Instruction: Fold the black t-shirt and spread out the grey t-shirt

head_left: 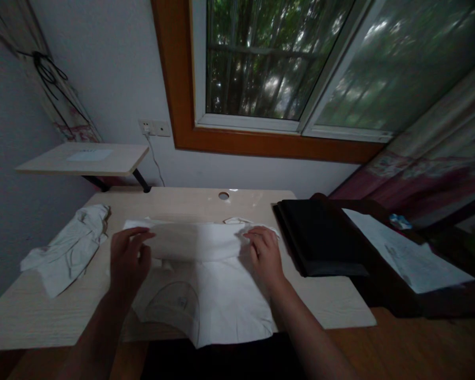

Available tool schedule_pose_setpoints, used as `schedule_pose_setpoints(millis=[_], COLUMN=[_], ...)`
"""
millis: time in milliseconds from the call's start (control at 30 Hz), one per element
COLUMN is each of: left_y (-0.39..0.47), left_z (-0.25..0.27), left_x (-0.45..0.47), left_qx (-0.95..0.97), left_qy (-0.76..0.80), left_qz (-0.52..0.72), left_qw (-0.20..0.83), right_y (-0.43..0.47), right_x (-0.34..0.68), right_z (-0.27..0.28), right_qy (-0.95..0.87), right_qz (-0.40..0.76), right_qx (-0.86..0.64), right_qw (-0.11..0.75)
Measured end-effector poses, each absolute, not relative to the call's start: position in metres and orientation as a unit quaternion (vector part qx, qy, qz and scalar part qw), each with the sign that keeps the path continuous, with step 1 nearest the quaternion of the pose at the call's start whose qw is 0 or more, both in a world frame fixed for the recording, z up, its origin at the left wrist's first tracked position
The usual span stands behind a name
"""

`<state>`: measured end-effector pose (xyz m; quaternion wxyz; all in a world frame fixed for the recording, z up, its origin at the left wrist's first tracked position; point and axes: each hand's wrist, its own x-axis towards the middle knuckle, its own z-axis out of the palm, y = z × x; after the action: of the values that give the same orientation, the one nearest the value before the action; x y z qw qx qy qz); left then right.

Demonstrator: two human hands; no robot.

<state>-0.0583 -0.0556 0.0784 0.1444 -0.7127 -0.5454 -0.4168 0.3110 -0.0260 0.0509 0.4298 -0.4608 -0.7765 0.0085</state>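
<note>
A white T-shirt lies spread on the light wooden desk, its rounded neckline toward the lower left and its lower edge hanging at the desk's front. Across its far part runs a flat folded band. My left hand is at the left end of this band, fingers bent and thumb apart from them, fingertips on or just over the cloth. At the band's right end, my right hand has its fingers stretched inward over the fabric, thumb apart. Neither hand shows a clear grip on the cloth.
A crumpled white cloth lies on the desk at left, near a raised shelf. To the right sit a flat black case and a printed sheet on a dark surface. A window is behind.
</note>
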Motion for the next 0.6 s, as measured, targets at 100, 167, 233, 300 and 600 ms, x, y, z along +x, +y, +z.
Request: schedule_pose_setpoints(millis=[100, 167, 233, 300, 600], left_y=[-0.063, -0.064, -0.062, -0.060, -0.053], left_z=[0.068, 0.057, 0.045, 0.032, 0.009], left_x=[-0.027, -0.010, 0.001, 0.005, -0.006], left_qx=[-0.821, -0.840, -0.841, -0.844, -0.829], left_qy=[-0.472, -0.478, -0.495, -0.498, -0.526], left_qz=[-0.320, -0.249, -0.199, -0.177, -0.184], left_qw=[0.024, -0.055, -0.094, -0.091, 0.038], right_y=[-0.031, -0.031, -0.029, -0.024, -0.001], right_x=[0.285, 0.271, 0.262, 0.259, 0.271], right_z=[0.047, 0.041, 0.033, 0.025, 0.021], right_qy=[-0.847, -0.874, -0.878, -0.865, -0.755], right_qz=[0.055, 0.087, 0.098, 0.092, 0.149], right_qx=[-0.380, -0.360, -0.380, -0.419, -0.528], right_qw=[0.368, 0.314, 0.275, 0.261, 0.361])
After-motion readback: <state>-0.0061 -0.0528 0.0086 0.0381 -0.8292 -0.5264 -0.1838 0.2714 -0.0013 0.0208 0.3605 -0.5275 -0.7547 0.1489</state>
